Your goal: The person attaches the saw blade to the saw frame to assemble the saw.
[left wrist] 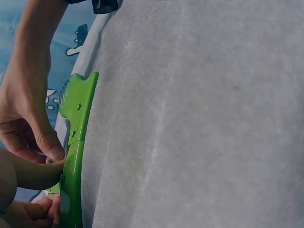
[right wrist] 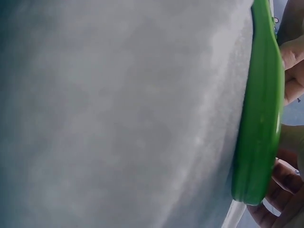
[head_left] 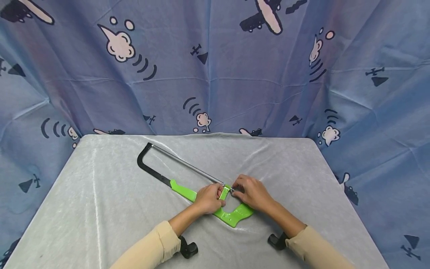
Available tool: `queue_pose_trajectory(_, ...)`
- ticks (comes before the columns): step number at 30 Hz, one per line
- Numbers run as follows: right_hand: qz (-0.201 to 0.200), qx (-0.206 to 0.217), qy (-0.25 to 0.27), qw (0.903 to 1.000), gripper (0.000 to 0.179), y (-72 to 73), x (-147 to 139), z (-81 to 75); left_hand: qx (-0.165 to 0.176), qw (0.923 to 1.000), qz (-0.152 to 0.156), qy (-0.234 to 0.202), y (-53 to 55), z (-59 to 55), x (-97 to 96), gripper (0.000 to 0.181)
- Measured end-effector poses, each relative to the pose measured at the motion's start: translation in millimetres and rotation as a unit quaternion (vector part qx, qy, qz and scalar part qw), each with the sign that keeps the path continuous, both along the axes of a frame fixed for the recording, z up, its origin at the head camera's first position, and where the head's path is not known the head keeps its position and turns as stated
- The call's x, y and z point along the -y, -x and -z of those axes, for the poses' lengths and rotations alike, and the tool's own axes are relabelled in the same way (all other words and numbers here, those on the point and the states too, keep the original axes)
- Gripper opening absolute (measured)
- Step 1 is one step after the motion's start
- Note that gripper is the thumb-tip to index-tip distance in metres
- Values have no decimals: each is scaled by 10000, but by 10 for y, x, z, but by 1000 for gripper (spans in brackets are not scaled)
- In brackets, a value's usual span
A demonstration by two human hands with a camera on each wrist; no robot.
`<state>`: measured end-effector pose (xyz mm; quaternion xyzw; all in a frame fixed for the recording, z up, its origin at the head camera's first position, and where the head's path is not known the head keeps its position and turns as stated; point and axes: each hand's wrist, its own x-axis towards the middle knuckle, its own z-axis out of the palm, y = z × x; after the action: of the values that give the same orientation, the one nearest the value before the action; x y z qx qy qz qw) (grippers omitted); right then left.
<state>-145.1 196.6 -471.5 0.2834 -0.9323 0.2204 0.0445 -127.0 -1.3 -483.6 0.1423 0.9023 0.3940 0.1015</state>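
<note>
A hacksaw with a green handle (head_left: 242,213) and a black front frame (head_left: 152,172) lies slantwise before me. Its silver blade (head_left: 188,165) runs along the far side. My left hand (head_left: 207,200) grips the green upright part of the frame near the blade's rear end, thumb and fingers on either side. With thumb and fingers, my right hand (head_left: 253,192) pinches the small dark metal piece (head_left: 232,190) behind that upright, which the fingers partly cover. In the right wrist view, the green handle (right wrist: 261,104) hides part of both hands.
A light grey cloth (head_left: 117,209) covers the table beneath the saw. Behind it hangs a blue curtain (head_left: 235,97) with printed planes and clouds. Black wrist mounts (head_left: 189,249) sit under both cream sleeves (head_left: 154,243).
</note>
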Motion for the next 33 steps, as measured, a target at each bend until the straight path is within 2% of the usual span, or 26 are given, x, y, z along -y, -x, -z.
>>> queue_pose_trajectory(15,-293,181,-5,9994,7,-23,-11,33,32,10000,30,-29,-10,-4,7,23)
queue_pose_trajectory(33,-497,1009,184,9935,7,40,-32,-39,-105,9999,1,-25,-21,-7,3,25)
